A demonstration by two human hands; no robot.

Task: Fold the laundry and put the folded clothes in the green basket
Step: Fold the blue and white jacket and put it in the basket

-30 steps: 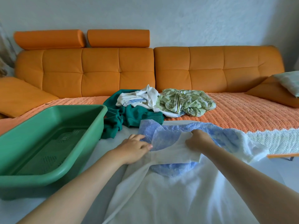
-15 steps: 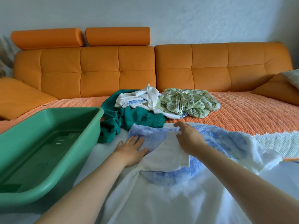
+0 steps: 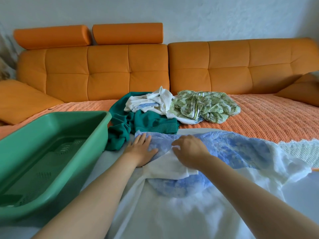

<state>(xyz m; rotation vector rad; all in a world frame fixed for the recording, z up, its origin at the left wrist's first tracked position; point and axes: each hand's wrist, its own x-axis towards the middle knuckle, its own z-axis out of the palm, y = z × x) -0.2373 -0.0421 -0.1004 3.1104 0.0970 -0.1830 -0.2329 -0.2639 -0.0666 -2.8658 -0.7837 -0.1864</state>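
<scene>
Left cushion point(image 3: 22, 99): orange, lying at the far left end of the orange sofa point(image 3: 107, 69).
Green basket point(image 3: 51, 116): a shallow plastic tub at near left, on the pale sheet point(image 3: 107, 163). Its perforated floor shows across the whole inside, and no folded clothes lie in it.
Left hand point(image 3: 141, 150): flat, palm down, just right of the basket. The fingers are straight and close together with the thumb out to the side, pressing on the left edge of the blue and white garment point(image 3: 233, 149).
Unfolded pile: beyond the hands, in the middle of the seat. A dark green garment point(image 3: 151, 121) lies on the left and touches the basket's far right corner. A crumpled white garment point(image 3: 155, 100) rests on top of it, and a leaf-print garment point(image 3: 207, 106) lies to the right.
Blue and white garment: spread on the sheet in the near centre, reaching to the right, with a white flap folded over its blue patterned part.
Right hand point(image 3: 189, 152): resting on that white flap, with the fingers curled down and bunching its far edge.
Blanket point(image 3: 267, 121): orange and knitted, covering the seat on the right.
Right cushion point(image 3: 302, 88): orange, at the far right.
</scene>
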